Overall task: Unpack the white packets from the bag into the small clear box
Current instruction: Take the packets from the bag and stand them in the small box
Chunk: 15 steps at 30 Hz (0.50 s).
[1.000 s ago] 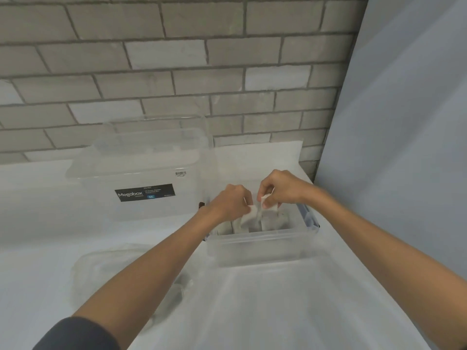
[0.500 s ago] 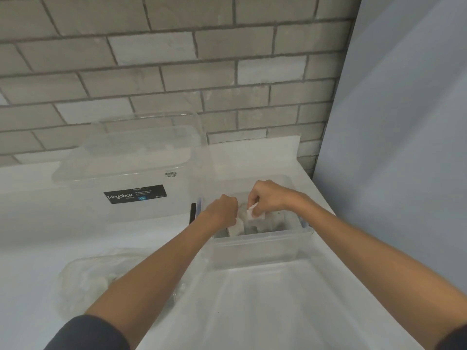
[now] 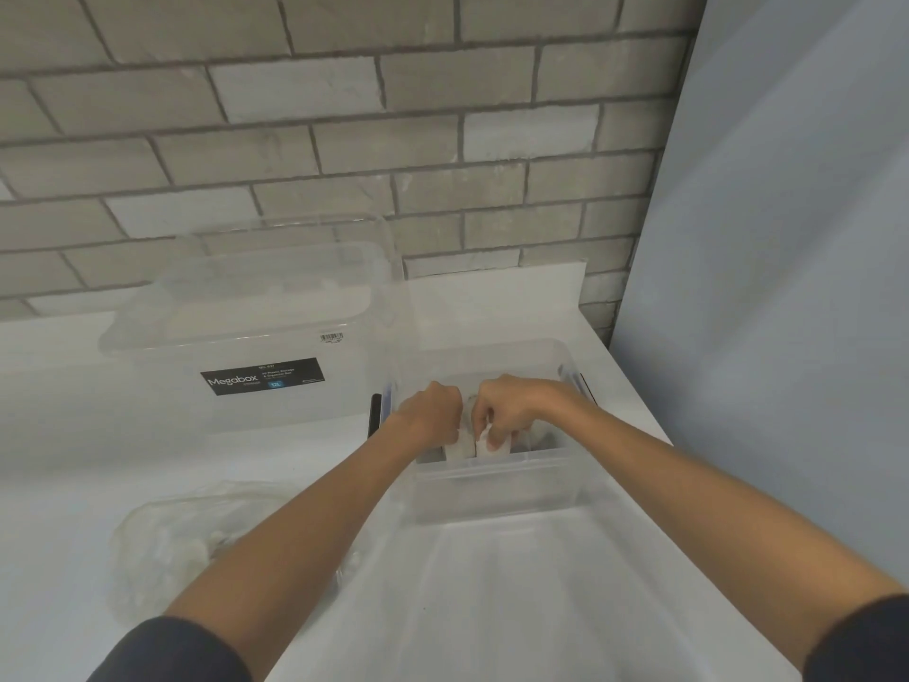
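Packets come first: two white ones stand on edge inside the small clear box, against its near wall and touching each other. Our left hand reaches down into the box with its fingers curled round the left packet. Our right hand pinches the top of the right packet between thumb and fingers. The two hands sit just beside one another over the middle of the box. Paler shapes lie deeper in the box behind our hands, too blurred for us to tell apart. A black clip stands at the box's left end. To the left of the box and nearer to us, the crumpled clear bag lies on the white table with pale lumps inside, and our left forearm crosses over its right side. A large clear box with a black label stands just left of the small one and further back. A clear lid lies just in front of the small box. A brick wall rises behind the box, and a blue panel stands to its right.
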{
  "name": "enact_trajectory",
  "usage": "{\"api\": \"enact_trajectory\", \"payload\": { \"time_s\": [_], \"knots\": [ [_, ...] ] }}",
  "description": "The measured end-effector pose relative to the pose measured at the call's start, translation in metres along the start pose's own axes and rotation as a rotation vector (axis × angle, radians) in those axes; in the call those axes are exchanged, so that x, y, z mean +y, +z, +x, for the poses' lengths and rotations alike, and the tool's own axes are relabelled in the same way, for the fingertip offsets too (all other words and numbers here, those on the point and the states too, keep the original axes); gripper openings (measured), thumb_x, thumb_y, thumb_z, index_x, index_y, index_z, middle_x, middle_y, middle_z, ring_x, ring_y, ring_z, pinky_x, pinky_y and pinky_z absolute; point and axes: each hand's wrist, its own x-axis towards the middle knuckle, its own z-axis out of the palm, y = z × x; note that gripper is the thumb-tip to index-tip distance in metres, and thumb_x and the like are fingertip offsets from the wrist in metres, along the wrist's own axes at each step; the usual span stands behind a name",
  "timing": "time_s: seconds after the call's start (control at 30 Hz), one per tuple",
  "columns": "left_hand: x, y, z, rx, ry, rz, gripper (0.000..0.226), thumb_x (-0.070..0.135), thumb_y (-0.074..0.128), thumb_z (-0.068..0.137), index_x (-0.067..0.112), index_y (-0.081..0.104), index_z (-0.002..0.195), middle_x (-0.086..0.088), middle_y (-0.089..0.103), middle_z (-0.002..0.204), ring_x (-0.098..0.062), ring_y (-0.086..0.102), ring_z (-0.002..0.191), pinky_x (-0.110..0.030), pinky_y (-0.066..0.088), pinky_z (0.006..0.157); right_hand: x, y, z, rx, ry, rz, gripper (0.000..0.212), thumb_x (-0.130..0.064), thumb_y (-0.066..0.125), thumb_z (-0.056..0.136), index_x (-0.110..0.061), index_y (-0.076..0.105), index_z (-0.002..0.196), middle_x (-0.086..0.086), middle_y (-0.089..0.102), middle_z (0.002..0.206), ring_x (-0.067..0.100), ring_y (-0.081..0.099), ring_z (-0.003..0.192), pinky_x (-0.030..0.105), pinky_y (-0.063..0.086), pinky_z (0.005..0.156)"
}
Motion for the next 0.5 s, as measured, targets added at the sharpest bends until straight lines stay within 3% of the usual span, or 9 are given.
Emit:
{"api": "enact_trajectory", "payload": {
  "time_s": [0.13,0.5],
  "knots": [
    [-0.001,-0.001,0.0,0.006,0.01,-0.014,0.022,0.005,0.057,0.089,0.002,0.064,0.109,-0.014,0.062,0.11,-0.031,0.065,0.095,-0.032,0.051,0.076,-0.003,0.008,0.012,0.087,-0.005,-0.038,0.032,-0.007,0.073,0.078,-0.017,0.071,0.108,0.004,0.065,0.113,0.023,0.062,0.1,0.037,0.053,0.089],
    [-0.002,0.002,0.001,0.035,0.018,-0.024,0.022,0.002,0.047,0.091,0.001,0.063,0.107,-0.016,0.06,0.111,-0.031,0.064,0.093,-0.033,0.053,0.078,-0.002,0.011,0.01,0.234,0.03,-0.07,0.029,0.005,0.068,0.08,-0.005,0.061,0.106,0.013,0.052,0.119,0.031,0.058,0.102,0.037,0.051,0.087]
  ]
}}
